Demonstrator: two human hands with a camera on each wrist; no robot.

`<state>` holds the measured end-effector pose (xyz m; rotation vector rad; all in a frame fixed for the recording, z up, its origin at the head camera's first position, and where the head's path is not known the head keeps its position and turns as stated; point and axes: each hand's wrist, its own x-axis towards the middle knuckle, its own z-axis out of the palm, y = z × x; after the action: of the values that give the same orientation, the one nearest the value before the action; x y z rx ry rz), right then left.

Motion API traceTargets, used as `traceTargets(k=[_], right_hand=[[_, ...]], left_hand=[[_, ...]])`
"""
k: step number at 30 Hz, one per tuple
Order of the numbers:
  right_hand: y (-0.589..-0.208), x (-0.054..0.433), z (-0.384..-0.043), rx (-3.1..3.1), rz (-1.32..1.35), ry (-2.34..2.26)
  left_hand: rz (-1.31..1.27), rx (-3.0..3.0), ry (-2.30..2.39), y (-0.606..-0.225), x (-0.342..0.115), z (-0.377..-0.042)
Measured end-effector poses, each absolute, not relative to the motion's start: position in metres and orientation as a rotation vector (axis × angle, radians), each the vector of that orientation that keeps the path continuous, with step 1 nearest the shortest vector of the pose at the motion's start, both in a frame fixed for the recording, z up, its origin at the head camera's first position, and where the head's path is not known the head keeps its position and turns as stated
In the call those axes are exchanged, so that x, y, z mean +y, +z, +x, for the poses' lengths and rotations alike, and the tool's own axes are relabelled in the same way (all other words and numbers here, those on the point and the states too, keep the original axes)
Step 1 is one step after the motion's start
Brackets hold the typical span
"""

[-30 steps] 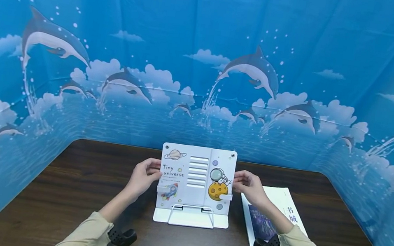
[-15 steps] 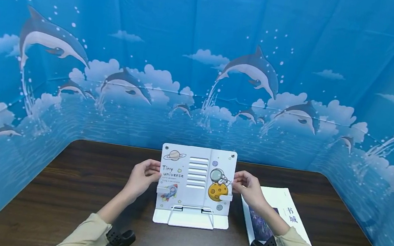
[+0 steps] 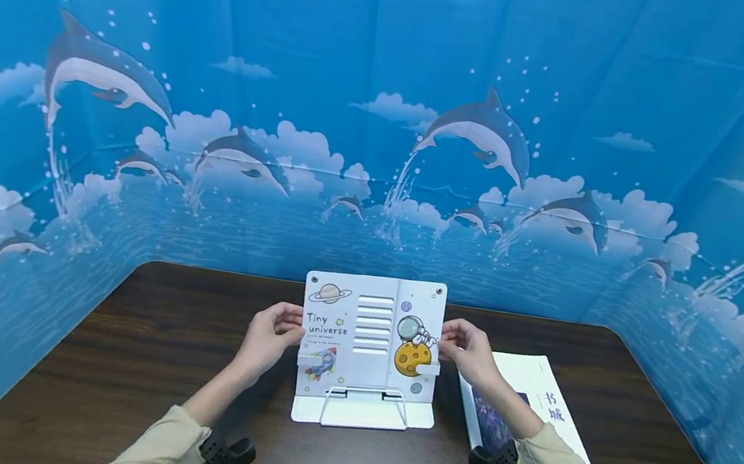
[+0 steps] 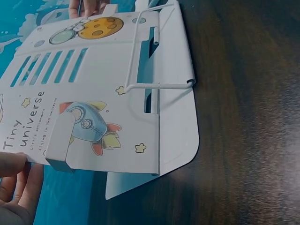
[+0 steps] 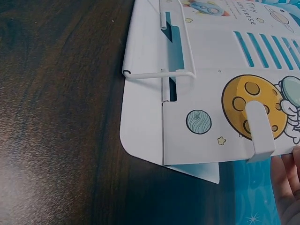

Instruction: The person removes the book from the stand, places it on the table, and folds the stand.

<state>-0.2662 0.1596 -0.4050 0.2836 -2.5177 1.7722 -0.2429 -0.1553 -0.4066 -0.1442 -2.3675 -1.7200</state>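
A white book stand (image 3: pixel 367 372) printed with a rocket, an astronaut and "Tiny universe" stands on the dark table, its back panel raised and leaning back from the base. My left hand (image 3: pixel 270 336) pinches the panel's left edge, thumb in front and fingers behind. At the opposite edge my right hand (image 3: pixel 470 352) pinches the panel in the same way. The left wrist view shows the left thumb (image 4: pixel 13 164) on the panel's edge beside a white side clip (image 4: pixel 61 140). In the right wrist view, the right fingers (image 5: pixel 287 180) lie partly behind the panel.
A book (image 3: pixel 531 417) with a white and purple cover lies on the table (image 3: pixel 116 355) to the right, partly under my right forearm. Behind the table hangs a blue curtain (image 3: pixel 383 147) printed with dolphins.
The stand has turned very slightly, its right side shifting up a little in the head view. Both hands keep their hold on its edges.
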Motion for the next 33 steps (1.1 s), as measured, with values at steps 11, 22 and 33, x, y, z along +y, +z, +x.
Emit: traceTargets(k=[11, 22, 33], right_hand=[[-0.402, 0.156, -0.275, -2.548, 0.258, 1.719], [-0.4, 0.151, -0.29, -2.536, 0.261, 1.684], [-0.401, 0.145, -0.299, -2.535, 0.178, 1.713]], left_hand=[[-0.049, -2.385, -1.778, -0.403, -0.151, -0.226], [-0.029, -2.389, -1.76, -0.4, -0.143, -0.212], [-0.011, -2.352, -1.797, -0.401, -0.134, -0.196]])
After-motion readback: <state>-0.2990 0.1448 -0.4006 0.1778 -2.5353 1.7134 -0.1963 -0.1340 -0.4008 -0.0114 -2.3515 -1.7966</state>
